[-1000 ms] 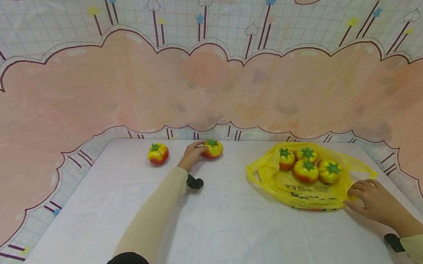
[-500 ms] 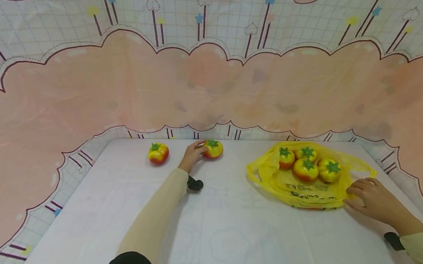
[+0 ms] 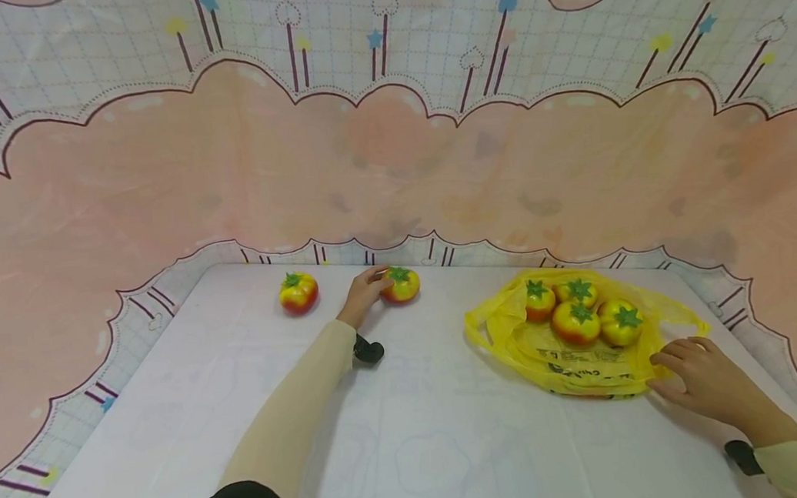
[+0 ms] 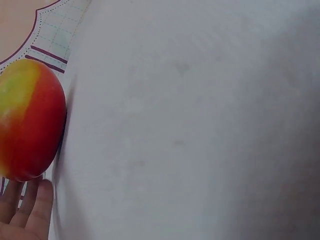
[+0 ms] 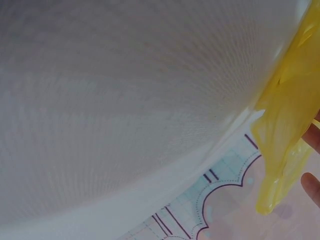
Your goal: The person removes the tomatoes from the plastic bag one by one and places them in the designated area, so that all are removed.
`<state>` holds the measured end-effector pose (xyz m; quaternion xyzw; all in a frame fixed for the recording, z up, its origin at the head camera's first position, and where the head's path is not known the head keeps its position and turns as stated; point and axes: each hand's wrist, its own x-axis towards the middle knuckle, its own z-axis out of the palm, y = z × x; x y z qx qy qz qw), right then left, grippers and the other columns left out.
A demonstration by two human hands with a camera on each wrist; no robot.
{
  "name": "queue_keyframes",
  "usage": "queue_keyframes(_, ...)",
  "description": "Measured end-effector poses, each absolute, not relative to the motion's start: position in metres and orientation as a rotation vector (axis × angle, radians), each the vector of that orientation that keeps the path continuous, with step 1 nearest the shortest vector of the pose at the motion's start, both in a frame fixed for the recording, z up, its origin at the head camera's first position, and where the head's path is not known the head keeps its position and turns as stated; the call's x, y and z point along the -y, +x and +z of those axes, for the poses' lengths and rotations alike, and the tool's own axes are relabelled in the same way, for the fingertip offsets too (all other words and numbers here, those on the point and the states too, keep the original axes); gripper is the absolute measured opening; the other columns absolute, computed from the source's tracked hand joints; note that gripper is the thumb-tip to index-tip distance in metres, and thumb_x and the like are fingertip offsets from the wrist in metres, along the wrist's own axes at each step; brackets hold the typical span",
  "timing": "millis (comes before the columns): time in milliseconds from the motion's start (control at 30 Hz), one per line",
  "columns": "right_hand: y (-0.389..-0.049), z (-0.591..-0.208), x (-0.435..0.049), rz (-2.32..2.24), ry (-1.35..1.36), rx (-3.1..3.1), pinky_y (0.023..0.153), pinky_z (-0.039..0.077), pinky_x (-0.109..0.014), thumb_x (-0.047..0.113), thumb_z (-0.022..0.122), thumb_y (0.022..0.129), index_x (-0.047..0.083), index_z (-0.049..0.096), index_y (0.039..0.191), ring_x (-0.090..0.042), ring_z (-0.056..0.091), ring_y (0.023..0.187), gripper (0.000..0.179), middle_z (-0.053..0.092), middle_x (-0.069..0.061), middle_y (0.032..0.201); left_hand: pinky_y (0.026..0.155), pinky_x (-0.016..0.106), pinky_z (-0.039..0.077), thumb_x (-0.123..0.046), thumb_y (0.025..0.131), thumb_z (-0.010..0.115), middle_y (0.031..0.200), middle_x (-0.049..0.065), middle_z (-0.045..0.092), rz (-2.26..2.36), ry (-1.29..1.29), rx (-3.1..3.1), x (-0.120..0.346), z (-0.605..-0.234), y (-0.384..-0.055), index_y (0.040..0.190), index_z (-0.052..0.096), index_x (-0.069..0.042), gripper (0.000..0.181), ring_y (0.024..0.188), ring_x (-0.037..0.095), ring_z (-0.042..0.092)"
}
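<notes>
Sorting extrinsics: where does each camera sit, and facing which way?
Head: on the head, facing forward and down at the white table; left grip, right grip and sleeves show.
Left wrist: on that wrist, facing the table and touched fruit; fingers show, lower left.
Right wrist: on that wrist, facing the table and yellow bag; fingertips show, right edge.
Head and right wrist share the yellow bag.

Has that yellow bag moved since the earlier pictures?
No: in the head view, the yellow bag shows no visible shift against the far edge of the white table.
</notes>
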<state>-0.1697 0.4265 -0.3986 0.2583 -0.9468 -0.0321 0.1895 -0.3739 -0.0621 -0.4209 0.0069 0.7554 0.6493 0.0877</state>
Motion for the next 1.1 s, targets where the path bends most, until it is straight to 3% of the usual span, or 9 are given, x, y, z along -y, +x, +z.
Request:
queue_keyframes(600, -0.170, -0.398, -0.427, -0.142, 0.708, 2.629, 0.084, 0.041, -0.055, 0.043, 0.075, 0.072, 0.013, 0.064, 0.075, -0.031, 0.059, 0.083, 0.032, 0.060, -0.004, 0.079, 0.115, 0.039, 0.030, -0.008, 0.092, 0.056, 0.133, 0.021, 0.052, 2.239, 0.264, -2.506, 0.051, -0.394, -0.366, 0.129, 0.052, 0.003, 0.038, 0.129, 0.032, 0.045)
queue_keyframes(867, -0.170, -0.399, -0.430, -0.151, 0.754, 2.565, 0.082, 0.042, -0.055, 0.056, 0.062, 0.081, 0.012, 0.064, 0.073, -0.031, 0.059, 0.081, 0.045, 0.061, -0.005, 0.077, 0.111, 0.039, 0.036, -0.005, 0.091, 0.058, 0.126, 0.022, 0.057, 2.329, 0.405, -2.519, 0.024, -0.373, -0.357, 0.124, 0.056, 0.003, 0.034, 0.122, 0.032, 0.051)
queue_keyframes(1100, -0.171, -0.400, -0.428, -0.156, 0.751, 2.585, 0.082, 0.041, -0.055, 0.053, 0.066, 0.079, 0.012, 0.064, 0.073, -0.031, 0.058, 0.081, 0.041, 0.060, -0.004, 0.077, 0.109, 0.043, 0.039, -0.005, 0.089, 0.061, 0.124, 0.022, 0.059, 2.311, 0.567, -2.494, -0.001, -0.356, -0.354, 0.123, 0.056, 0.003, 0.035, 0.118, 0.032, 0.054)
